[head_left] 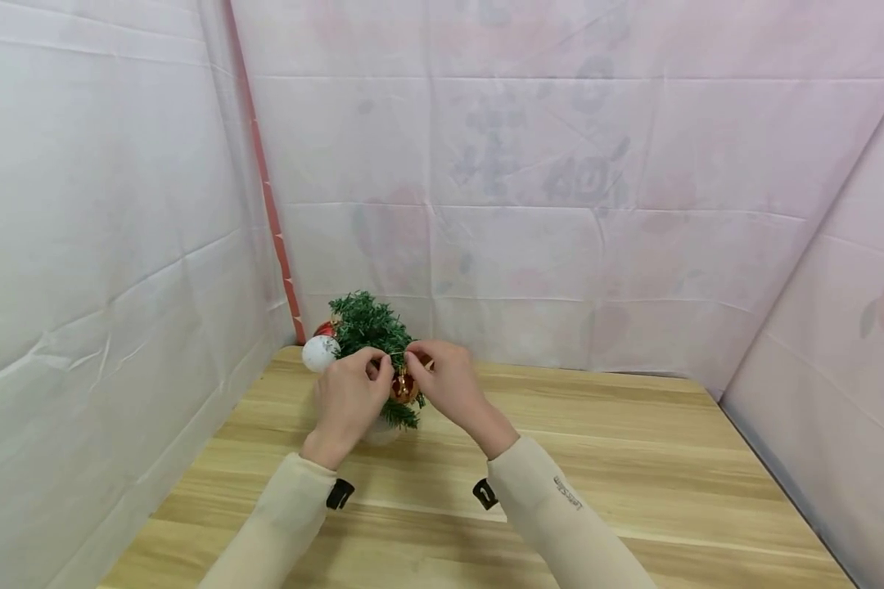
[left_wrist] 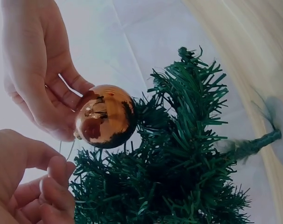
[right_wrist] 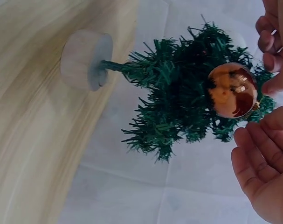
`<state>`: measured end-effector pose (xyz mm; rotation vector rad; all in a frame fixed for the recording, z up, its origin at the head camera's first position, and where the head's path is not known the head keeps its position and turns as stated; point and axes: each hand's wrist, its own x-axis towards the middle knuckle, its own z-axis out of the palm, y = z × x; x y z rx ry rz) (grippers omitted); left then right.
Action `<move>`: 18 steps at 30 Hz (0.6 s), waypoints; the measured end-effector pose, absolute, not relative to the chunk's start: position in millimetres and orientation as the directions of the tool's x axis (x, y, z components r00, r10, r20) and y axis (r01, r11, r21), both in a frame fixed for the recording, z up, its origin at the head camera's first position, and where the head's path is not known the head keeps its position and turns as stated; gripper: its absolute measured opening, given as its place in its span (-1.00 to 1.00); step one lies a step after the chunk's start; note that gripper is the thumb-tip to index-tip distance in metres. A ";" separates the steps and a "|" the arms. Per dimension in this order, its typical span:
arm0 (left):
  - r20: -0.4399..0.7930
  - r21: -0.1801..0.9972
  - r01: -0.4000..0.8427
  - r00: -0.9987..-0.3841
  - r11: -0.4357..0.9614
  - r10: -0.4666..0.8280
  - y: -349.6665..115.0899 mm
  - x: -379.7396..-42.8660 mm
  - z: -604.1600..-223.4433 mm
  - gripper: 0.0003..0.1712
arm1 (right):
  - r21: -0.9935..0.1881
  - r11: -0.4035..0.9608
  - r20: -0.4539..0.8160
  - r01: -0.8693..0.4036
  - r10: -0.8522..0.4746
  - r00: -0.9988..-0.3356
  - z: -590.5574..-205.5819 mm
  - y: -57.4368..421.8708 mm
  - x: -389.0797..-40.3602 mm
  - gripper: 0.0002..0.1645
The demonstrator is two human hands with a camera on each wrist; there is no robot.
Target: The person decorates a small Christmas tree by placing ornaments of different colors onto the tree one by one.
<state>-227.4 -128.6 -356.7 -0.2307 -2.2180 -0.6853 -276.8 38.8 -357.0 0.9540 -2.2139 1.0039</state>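
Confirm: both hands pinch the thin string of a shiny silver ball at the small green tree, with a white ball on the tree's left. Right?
One error: the shiny ball is copper-orange, not silver; the left wrist view shows it. The rest holds: both hands, left hand and right hand, pinch its thin string at the green tree, white ball on the tree's left.

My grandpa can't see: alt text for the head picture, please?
Two hands pinch a string above a shiny orange ball by a green tree on a wooden table. A white ball and red ornament show at the tree's left.
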 end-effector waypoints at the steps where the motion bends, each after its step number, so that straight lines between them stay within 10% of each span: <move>1: 0.733 0.402 0.361 -0.678 0.841 -0.059 -128.6 -227.9 -356.9 -0.81 | -0.425 0.478 0.686 -0.769 -0.385 -0.618 -357.8 37.6 -278.2 -0.81; 18: 0.793 0.252 0.306 -0.609 0.918 -0.015 -125.5 -234.9 -355.5 -0.79 | -0.436 0.529 0.645 -0.728 -0.381 -0.662 -356.0 21.2 -284.6 -0.80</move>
